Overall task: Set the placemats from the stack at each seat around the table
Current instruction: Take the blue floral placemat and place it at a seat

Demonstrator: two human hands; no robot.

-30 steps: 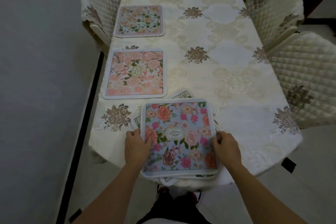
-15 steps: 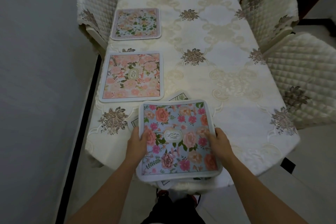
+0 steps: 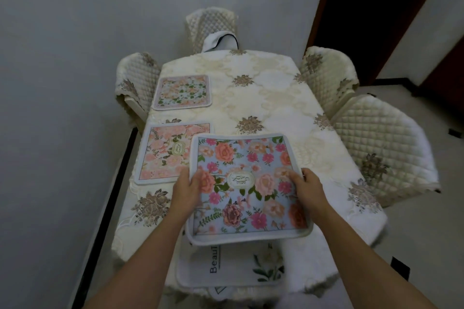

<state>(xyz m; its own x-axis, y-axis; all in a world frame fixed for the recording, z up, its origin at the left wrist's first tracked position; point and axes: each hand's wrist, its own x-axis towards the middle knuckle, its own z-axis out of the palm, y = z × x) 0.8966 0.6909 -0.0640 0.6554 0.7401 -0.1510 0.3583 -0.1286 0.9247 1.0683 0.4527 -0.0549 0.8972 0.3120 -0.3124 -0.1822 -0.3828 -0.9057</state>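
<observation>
blue flowered placemat (image 3: 248,188) fills the lower middle of the head view. the left hand (image 3: 187,193) grips its left edge and the right hand (image 3: 310,189) grips its right edge, each thumb lying on top and the fingers hidden beneath. its near edge hangs over the stack (image 3: 233,271) at the bottom of the frame, where a white mat (image 3: 241,258) with dark letters and a leafy sprig lies uppermost. its upper left corner covers part of a pink placemat (image 3: 165,155) lying flat on the cream-clothed worktop (image 3: 273,98) at middle left. a paler floral placemat (image 3: 182,91) lies further up the left side. quilted chairs (image 3: 376,148) stand at the top and right.
</observation>
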